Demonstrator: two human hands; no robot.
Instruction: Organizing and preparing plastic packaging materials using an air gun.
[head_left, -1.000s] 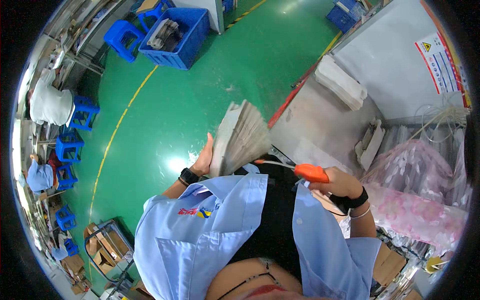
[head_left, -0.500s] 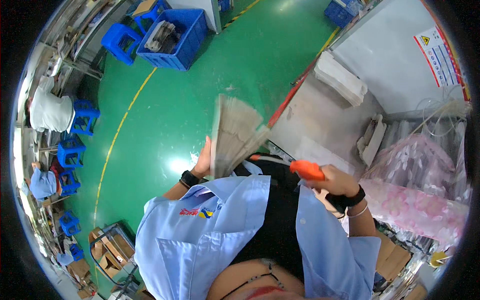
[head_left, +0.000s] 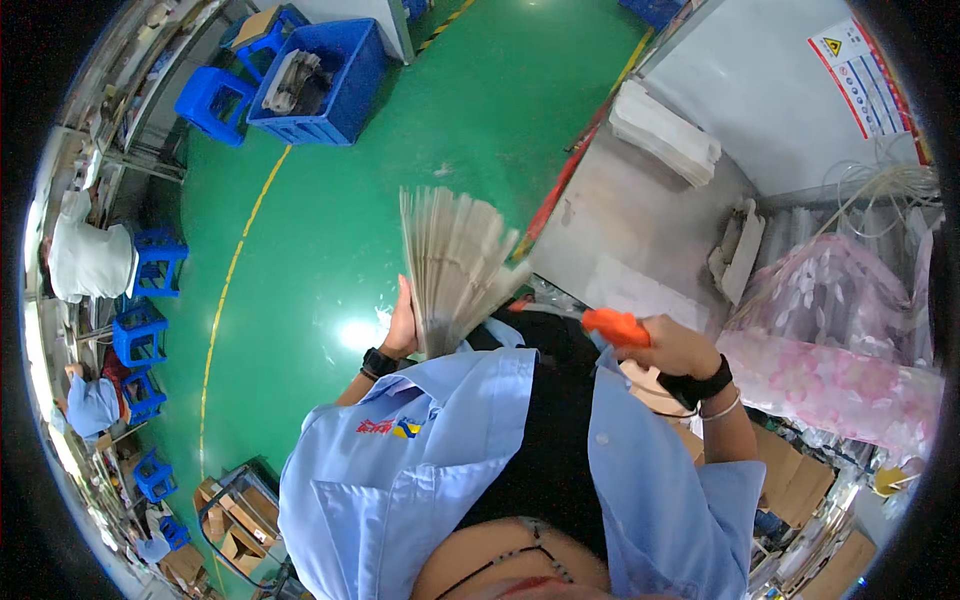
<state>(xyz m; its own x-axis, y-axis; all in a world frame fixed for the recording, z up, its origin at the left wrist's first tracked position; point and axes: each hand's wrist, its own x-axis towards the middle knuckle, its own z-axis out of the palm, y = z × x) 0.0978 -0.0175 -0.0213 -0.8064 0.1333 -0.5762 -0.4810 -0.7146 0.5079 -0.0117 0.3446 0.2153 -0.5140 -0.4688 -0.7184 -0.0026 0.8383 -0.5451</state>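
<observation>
A thick stack of thin, pale grey-beige sheets (head_left: 455,265) stands fanned out in front of my body, narrow at the bottom and spread wide at the top. My left hand (head_left: 402,325) grips its lower left side, partly hidden behind the stack. To the right of the stack, my right hand (head_left: 675,350) is closed round an orange-handled tool (head_left: 615,327) pointing left toward the sheets. The tool's thin front part is hard to make out, so its exact kind is unclear.
A metal worktable (head_left: 600,200) on the right bears a pile of pale sheets (head_left: 665,132). Flowered plastic curtain (head_left: 820,380) hangs beside it. A blue bin (head_left: 345,85) and blue stools (head_left: 215,105) stand far left. A loaded cart (head_left: 240,520) is at lower left; people sit along the left benches.
The fanned sheets have tilted slightly left and spread more evenly, appearing sharper. My right hand with the orange tool has shifted a little; its long thin front part shows less.
</observation>
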